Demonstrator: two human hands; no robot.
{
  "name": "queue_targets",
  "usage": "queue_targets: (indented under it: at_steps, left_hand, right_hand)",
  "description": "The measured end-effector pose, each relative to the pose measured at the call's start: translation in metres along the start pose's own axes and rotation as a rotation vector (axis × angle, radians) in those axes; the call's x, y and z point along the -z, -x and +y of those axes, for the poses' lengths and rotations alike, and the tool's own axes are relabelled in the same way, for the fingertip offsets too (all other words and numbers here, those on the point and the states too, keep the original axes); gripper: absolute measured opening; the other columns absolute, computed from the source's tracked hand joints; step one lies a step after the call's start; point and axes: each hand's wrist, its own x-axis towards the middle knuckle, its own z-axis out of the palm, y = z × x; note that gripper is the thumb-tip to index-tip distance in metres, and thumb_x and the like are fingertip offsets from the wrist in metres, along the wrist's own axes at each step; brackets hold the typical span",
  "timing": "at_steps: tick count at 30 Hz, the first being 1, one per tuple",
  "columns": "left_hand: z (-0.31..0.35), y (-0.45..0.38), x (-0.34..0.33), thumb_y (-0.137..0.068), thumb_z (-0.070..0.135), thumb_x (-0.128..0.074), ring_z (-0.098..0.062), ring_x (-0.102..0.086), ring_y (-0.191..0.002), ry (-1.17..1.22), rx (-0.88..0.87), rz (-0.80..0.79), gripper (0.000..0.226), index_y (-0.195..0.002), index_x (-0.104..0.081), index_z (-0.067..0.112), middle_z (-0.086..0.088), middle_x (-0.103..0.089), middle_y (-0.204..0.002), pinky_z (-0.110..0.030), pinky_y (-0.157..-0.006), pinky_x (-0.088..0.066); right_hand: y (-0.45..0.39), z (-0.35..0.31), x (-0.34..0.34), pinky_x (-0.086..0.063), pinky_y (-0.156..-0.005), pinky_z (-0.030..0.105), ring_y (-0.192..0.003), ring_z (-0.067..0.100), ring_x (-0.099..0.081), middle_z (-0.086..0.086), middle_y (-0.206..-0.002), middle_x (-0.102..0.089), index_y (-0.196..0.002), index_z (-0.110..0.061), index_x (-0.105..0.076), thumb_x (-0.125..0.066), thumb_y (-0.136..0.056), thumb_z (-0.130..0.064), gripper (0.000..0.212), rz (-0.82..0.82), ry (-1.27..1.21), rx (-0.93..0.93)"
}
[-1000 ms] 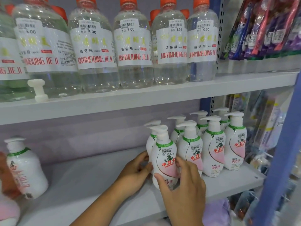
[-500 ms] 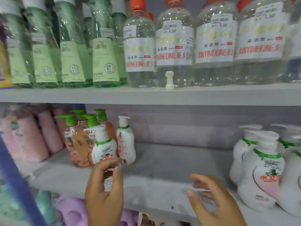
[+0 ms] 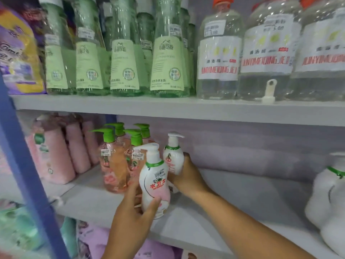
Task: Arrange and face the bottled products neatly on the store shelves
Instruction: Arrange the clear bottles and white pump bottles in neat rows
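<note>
A person's left hand (image 3: 130, 212) wraps its fingers and thumb around the lower body of a white pump bottle (image 3: 154, 182) with a pink base and green collar, holding it upright at the near edge of the lower shelf (image 3: 233, 208). The right hand (image 3: 186, 174) reaches farther back and curls around a second white pump bottle (image 3: 172, 156), gripping its right side as it stands upright just behind the first. To the left of both, a cluster of pink bottles with green pumps (image 3: 115, 156) stands near the held pair, and beyond them a row of pink refill packs (image 3: 54, 152) lines the shelf's left end. At the far right edge, more white bottles (image 3: 328, 193) appear, blurred. On the upper shelf (image 3: 168, 107), tall green bottles (image 3: 127, 53) stand on the left and clear bottles with orange caps (image 3: 220, 58) on the right, with a small white plastic clip (image 3: 269, 90) in front of them. A blue shelf post (image 3: 24, 165) crosses the left foreground.
</note>
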Motion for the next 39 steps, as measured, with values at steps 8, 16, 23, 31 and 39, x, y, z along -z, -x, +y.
queue_targets:
  at_steps: [8,16,23,31,39]
  left_hand:
    - [0.01,-0.036,-0.041,-0.079,0.034,-0.084,0.008,-0.067,-0.085,-0.002,0.005,-0.294,0.046,-0.109,-0.051,0.045,0.027,-0.069,-0.096,-0.01,-0.068,-0.049]
    - [0.057,-0.062,-0.148,-0.079,0.034,-0.083,0.009,-0.068,-0.092,0.035,-0.069,-0.797,0.042,-0.111,-0.059,0.045,0.026,-0.073,-0.101,-0.009,-0.071,-0.054]
    - [0.089,-0.051,-0.212,-0.076,0.037,-0.084,-0.004,-0.069,-0.105,0.135,-0.091,-0.976,0.049,-0.119,-0.062,0.041,0.018,-0.074,-0.112,-0.039,-0.088,-0.061]
    - [0.093,-0.026,-0.216,-0.09,0.018,-0.074,-0.005,-0.073,-0.097,0.295,-0.106,-0.855,0.042,-0.125,-0.063,0.038,0.015,-0.073,-0.116,-0.029,-0.085,-0.059]
    - [0.095,-0.022,-0.215,-0.087,0.02,-0.077,-0.006,-0.074,-0.091,0.37,-0.045,-0.853,0.038,-0.117,-0.066,0.041,0.017,-0.074,-0.111,-0.017,-0.075,-0.053]
  right_hand:
    - [0.125,0.02,0.073,-0.057,-0.075,0.034,-0.095,0.013,-0.065,-0.014,-0.111,-0.061,-0.129,-0.055,-0.03,-0.077,-0.079,-0.041,0.07,0.497,0.156,-0.079]
    - [0.18,0.056,0.108,-0.05,-0.096,0.034,-0.118,0.01,-0.058,-0.01,-0.137,-0.054,-0.143,-0.049,-0.021,-0.073,-0.088,-0.025,0.08,0.793,0.152,-0.043]
    - [0.211,0.06,0.126,-0.033,-0.107,0.014,-0.135,-0.011,-0.029,-0.041,-0.151,-0.014,-0.153,-0.053,0.008,-0.048,-0.077,-0.057,0.095,0.809,0.403,-0.009]
    - [0.208,0.074,0.15,-0.055,-0.086,0.037,-0.109,0.004,-0.053,-0.028,-0.122,-0.045,-0.144,-0.038,-0.038,-0.075,-0.053,-0.069,0.103,0.905,0.449,-0.015]
    - [0.207,0.085,0.15,-0.056,-0.078,0.044,-0.095,0.013,-0.062,-0.025,-0.109,-0.045,-0.133,-0.03,-0.053,-0.077,-0.059,-0.063,0.084,1.001,0.503,0.058]
